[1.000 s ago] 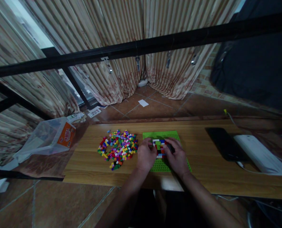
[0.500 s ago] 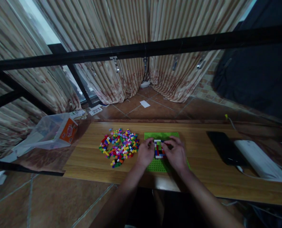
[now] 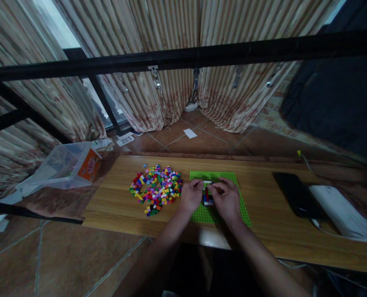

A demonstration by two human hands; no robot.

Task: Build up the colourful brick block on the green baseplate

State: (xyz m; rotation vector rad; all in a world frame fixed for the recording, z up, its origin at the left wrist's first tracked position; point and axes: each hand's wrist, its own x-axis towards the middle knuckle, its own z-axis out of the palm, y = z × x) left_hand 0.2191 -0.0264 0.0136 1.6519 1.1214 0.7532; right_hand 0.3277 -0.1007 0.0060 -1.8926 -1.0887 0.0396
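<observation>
A green studded baseplate (image 3: pixel 202 216) lies on the wooden table under both hands. On it is a small build of toy bricks (image 3: pixel 207 200) in white, red, blue and black, partly covered by my fingers. My left hand (image 3: pixel 191 196) is at the build's left side, fingers curled and thumb and fingertips together. From the right, my right hand (image 3: pixel 227 201) reaches over the build with thumb and index finger pinched at its upper part. Whatever either set of fingertips holds is too small and hidden to make out. Left of the plate spreads a pile of loose colourful bricks (image 3: pixel 166 185).
A black phone (image 3: pixel 296 194) and a white power strip-like box (image 3: pixel 341 210) with a cable lie at the table's right. A clear plastic bin (image 3: pixel 62 163) with an orange label stands beyond the left end. A black rail (image 3: pixel 171 60) crosses before the curtains.
The view has shifted slightly, moving the table scene a little to the right. My right fingertips have come slightly nearer to my left hand, over the build.
</observation>
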